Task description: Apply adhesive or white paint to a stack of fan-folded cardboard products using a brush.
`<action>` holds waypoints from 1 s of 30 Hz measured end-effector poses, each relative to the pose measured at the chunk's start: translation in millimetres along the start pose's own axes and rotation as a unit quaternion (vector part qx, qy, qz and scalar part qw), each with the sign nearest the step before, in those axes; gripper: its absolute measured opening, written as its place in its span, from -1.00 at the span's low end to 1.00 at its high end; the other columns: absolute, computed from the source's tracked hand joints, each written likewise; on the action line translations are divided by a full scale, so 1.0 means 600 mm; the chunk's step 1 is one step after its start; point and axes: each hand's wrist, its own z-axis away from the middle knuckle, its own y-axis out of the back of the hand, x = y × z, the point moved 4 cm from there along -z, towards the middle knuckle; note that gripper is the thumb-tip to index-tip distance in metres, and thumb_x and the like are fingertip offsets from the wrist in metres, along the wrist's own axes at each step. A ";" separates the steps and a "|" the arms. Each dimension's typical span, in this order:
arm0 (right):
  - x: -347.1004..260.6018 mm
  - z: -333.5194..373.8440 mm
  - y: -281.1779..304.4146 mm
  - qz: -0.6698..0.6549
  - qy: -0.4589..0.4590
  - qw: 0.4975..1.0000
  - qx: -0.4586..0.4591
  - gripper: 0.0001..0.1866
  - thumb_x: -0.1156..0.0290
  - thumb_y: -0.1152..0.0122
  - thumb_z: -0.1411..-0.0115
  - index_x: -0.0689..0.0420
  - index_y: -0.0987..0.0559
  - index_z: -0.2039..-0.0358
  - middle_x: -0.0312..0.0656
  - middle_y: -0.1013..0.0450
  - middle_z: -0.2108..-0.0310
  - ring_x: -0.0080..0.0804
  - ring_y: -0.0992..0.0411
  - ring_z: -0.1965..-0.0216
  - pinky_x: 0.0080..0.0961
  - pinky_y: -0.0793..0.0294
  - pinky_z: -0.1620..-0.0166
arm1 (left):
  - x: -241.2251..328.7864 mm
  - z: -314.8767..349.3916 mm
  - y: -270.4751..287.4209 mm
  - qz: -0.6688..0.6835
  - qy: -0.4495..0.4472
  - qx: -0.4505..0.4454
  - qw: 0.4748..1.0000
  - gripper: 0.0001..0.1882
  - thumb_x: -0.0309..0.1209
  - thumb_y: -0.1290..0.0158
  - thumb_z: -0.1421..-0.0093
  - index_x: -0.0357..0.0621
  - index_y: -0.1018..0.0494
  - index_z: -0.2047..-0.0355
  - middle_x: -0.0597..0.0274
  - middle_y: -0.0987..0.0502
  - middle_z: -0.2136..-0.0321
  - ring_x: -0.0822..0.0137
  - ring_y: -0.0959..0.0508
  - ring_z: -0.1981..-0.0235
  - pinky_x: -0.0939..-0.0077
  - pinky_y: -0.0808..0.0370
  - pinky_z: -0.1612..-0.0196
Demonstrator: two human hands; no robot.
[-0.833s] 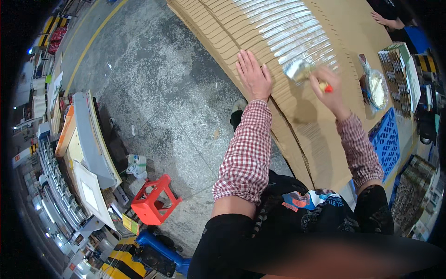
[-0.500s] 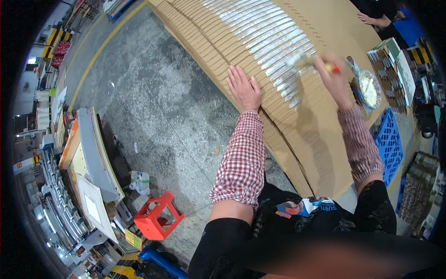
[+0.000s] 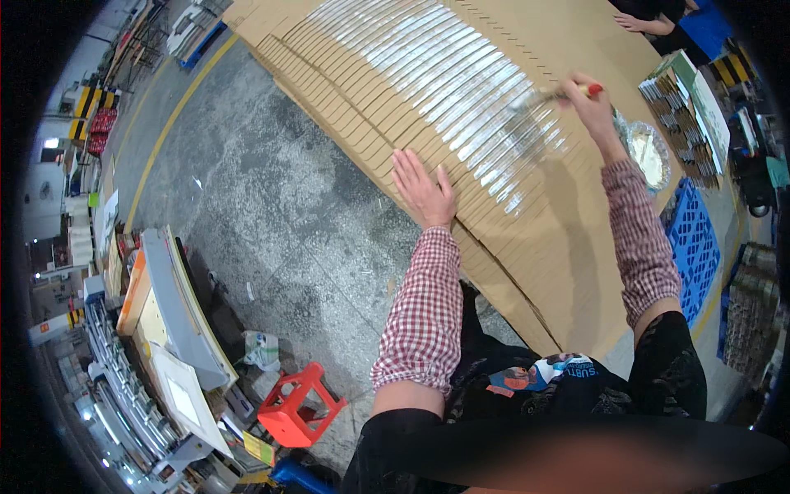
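Flat on the left edge of the brown cardboard sheets (image 3: 568, 272) lies my left hand (image 3: 424, 191), its fingers stretched out and nothing in it. My right hand (image 3: 588, 105) grips a paintbrush (image 3: 545, 96) by its red-tipped handle. The bristles, somewhat blurred, meet the right side of a row of thin overlapping strips (image 3: 444, 70). Shiny white, wet-looking coating covers the middle of these strips; their left ends are bare brown. Right of my right hand sits a plastic-lined bowl (image 3: 648, 156) of cream-coloured paste.
Beyond the bowl stand a box of stacked strips (image 3: 681, 123) and a blue plastic pallet (image 3: 693, 247). A co-worker's hand (image 3: 632, 22) rests at the far right. On the floor at left are a red stool (image 3: 300, 407) and leaning boards (image 3: 185, 305).
The brush has swept to the right side of the strips, and fresh white coating shows there. My view has shifted a little; my left hand stays flat on the cardboard edge.
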 end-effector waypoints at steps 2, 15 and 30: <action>0.023 -0.024 0.001 0.000 0.010 1.000 0.014 -0.83 0.43 -0.10 -0.09 0.26 -0.46 0.56 -0.32 -0.39 0.59 -0.66 -0.39 0.56 -0.69 -0.40 0.55 | 0.009 0.001 -0.007 0.010 -0.006 -0.006 1.000 -0.35 -0.18 0.26 -0.23 -0.38 0.06 -0.20 -0.13 0.10 -0.24 0.03 0.09 -0.27 0.18 0.23 -0.28; 0.054 -0.006 0.058 0.009 -0.084 0.995 0.055 -0.84 0.40 -0.07 -0.07 0.22 -0.45 0.56 -0.36 -0.38 0.60 -0.62 -0.40 0.60 -0.72 -0.38 0.49 | -0.002 0.002 0.007 0.017 -0.002 -0.014 1.000 -0.36 -0.24 0.22 -0.21 -0.39 0.07 -0.20 -0.14 0.09 -0.23 0.00 0.10 -0.27 0.16 0.21 -0.27; 0.120 -0.005 0.092 0.009 -0.115 0.993 0.003 -0.81 0.35 -0.08 -0.10 0.20 -0.45 0.55 -0.35 -0.36 0.60 -0.61 -0.36 0.59 -0.66 -0.42 0.50 | -0.006 0.012 0.027 0.053 0.014 0.040 0.998 -0.39 -0.28 0.25 -0.23 -0.38 0.09 -0.20 -0.15 0.14 -0.24 -0.02 0.14 -0.28 0.16 0.23 -0.28</action>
